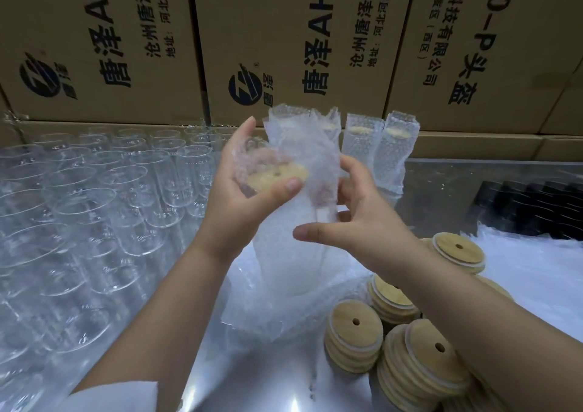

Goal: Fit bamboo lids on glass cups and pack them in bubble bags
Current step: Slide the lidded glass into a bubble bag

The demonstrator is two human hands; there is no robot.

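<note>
The left hand [249, 187] is grasping the lidded glass cup [276, 175] round its wall, a sound grip: probably slippery and fragile. Beside the cup, the right hand [356, 219] is clasping the limp, light bubble bag [303, 159].

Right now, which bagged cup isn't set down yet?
The lidded cup between the left hand and right hand; the other bagged cups stand by the cardboard boxes.

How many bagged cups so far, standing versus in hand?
Standing bagged cups: 2
In left hand and right hand, cup partly inside bag: 1
Total: 3; another may stand hidden behind.
</note>
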